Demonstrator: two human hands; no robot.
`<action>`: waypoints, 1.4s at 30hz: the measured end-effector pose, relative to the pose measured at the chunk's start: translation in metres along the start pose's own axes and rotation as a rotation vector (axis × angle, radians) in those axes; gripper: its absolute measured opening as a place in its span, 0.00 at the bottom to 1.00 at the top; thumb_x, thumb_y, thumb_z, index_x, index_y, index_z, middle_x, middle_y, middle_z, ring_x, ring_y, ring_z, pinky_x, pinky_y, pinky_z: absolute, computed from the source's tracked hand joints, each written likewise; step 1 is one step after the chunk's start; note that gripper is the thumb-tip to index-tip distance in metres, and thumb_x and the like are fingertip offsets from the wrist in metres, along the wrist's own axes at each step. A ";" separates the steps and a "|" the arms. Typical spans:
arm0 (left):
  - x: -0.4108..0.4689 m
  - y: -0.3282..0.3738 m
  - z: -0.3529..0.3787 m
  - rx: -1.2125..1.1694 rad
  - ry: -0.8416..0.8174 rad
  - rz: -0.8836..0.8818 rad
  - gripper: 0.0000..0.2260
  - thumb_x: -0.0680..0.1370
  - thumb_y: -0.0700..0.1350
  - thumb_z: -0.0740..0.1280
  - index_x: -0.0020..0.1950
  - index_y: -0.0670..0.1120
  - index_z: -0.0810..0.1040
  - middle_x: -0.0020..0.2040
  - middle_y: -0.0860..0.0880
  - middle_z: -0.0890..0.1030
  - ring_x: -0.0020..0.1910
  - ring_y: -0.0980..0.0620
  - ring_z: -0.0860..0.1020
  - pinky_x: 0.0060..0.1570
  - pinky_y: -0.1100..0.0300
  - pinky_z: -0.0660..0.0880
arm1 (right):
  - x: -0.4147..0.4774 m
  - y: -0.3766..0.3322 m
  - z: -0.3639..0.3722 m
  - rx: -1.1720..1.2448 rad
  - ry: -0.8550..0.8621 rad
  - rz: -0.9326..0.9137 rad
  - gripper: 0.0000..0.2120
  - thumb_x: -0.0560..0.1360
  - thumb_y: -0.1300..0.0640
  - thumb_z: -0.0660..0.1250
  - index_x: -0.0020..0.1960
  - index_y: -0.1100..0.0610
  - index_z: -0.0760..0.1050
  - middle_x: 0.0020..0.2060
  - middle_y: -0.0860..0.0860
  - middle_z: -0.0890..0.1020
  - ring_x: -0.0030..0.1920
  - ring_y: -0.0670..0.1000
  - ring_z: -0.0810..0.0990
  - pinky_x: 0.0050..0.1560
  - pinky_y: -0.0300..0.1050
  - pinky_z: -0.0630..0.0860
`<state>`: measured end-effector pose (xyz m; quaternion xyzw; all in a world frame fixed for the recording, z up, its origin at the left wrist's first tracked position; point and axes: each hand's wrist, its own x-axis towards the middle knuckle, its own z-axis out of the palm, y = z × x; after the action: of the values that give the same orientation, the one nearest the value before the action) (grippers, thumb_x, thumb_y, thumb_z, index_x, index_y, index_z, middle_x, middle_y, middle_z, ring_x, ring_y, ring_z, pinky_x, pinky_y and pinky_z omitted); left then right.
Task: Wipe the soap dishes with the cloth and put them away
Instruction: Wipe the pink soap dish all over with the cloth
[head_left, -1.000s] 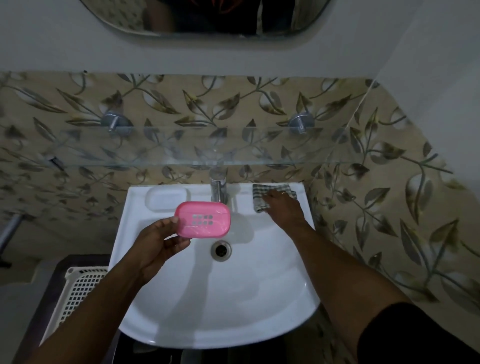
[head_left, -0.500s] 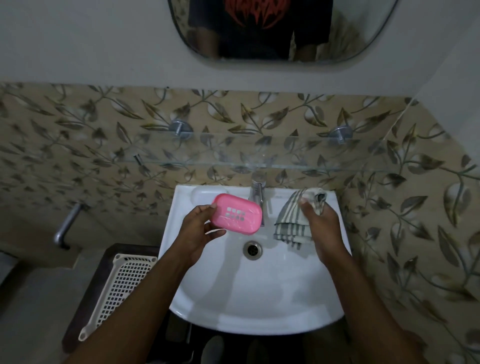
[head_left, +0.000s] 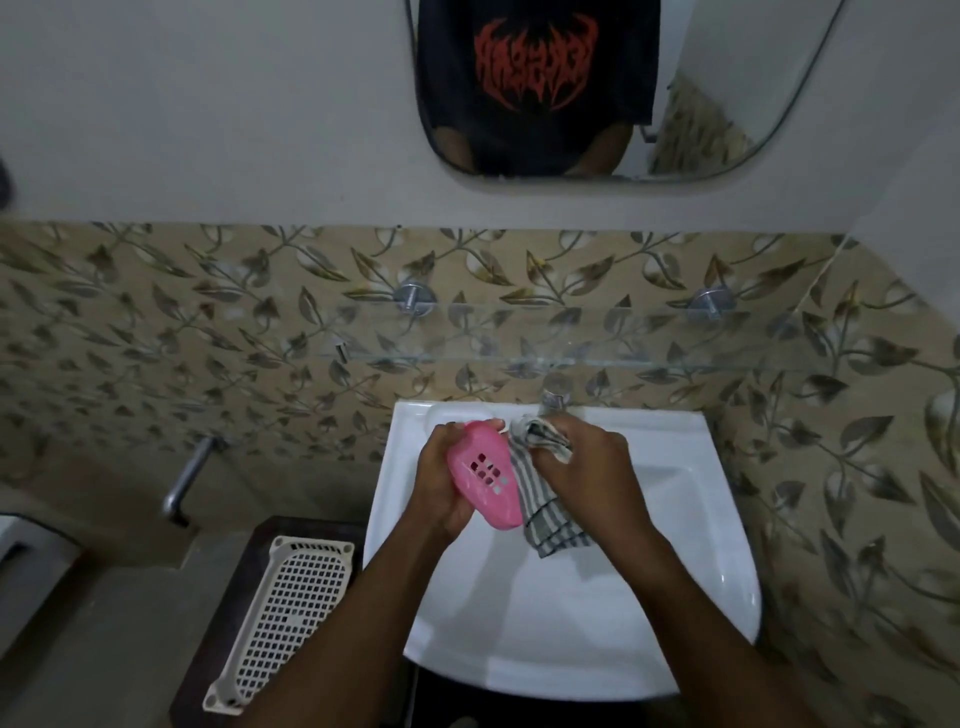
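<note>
- Your left hand (head_left: 434, 486) curls round the pink soap dish (head_left: 485, 480), holding it tilted over the white sink (head_left: 691, 519), slotted side toward you.
- Your right hand (head_left: 587, 467) grips the striped cloth (head_left: 548, 519), bunched against the dish's right edge; its loose end hangs down.
- The tap (head_left: 556, 389) stands just behind your hands.
- A white mesh basket (head_left: 291, 597) lies left of the sink.

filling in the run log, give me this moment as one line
left hand: holds pink soap dish | right hand: grips striped cloth beside dish | place: over sink
</note>
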<state>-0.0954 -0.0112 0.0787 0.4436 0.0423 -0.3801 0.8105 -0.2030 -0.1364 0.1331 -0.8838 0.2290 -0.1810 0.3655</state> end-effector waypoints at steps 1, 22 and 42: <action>0.000 0.000 0.002 0.003 0.014 -0.010 0.19 0.76 0.54 0.63 0.50 0.39 0.84 0.47 0.39 0.84 0.48 0.42 0.81 0.53 0.50 0.78 | 0.001 -0.006 0.006 -0.040 -0.011 -0.019 0.11 0.74 0.54 0.70 0.56 0.50 0.81 0.47 0.49 0.86 0.47 0.50 0.83 0.45 0.37 0.75; 0.011 0.018 0.011 0.067 0.026 -0.156 0.38 0.76 0.71 0.52 0.52 0.37 0.81 0.47 0.36 0.84 0.47 0.40 0.82 0.52 0.48 0.77 | 0.006 -0.014 0.031 -0.240 -0.084 -0.202 0.11 0.77 0.56 0.65 0.58 0.52 0.81 0.51 0.51 0.85 0.52 0.53 0.80 0.51 0.47 0.77; 0.000 0.023 0.020 0.035 -0.025 -0.320 0.42 0.75 0.72 0.50 0.43 0.38 0.87 0.47 0.37 0.85 0.44 0.41 0.84 0.50 0.48 0.76 | 0.003 -0.020 0.034 -0.166 -0.154 -0.209 0.16 0.77 0.47 0.59 0.60 0.48 0.79 0.55 0.47 0.83 0.56 0.50 0.78 0.56 0.45 0.75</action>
<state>-0.0855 -0.0187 0.1062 0.4406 0.0956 -0.5107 0.7321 -0.1785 -0.1062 0.1254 -0.9414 0.1211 -0.1300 0.2868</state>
